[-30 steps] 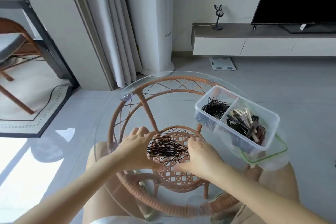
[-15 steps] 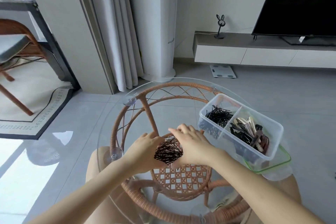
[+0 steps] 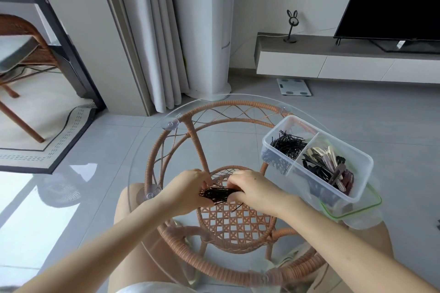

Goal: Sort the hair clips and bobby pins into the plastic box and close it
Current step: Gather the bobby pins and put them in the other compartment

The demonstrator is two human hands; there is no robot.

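Observation:
A bundle of dark bobby pins (image 3: pixel 215 194) is squeezed between my two hands over the middle of the round glass table (image 3: pixel 152 147). My left hand (image 3: pixel 188 189) curls round its left end and my right hand (image 3: pixel 253 189) grips its right end. A single stray bobby pin (image 3: pixel 237 207) lies on the glass just below the bundle. The clear plastic box (image 3: pixel 357 178) stands at the table's right edge, divided in two. Its left compartment holds black bobby pins (image 3: pixel 288 144) and its right one holds hair clips (image 3: pixel 329 165). The green-rimmed lid (image 3: pixel 362 207) lies under the box.
The glass top rests on a rattan frame (image 3: pixel 190 133) with a woven lower shelf. My bare knees sit under the table. A white cabinet with a TV (image 3: pixel 392 0), a floor scale (image 3: pixel 294 87), curtains and a rattan chair (image 3: pixel 21 43) stand farther off.
The pins lay spread on the glass between my hands; both hands have closed in and gathered them into one tight bundle, gripped from either side.

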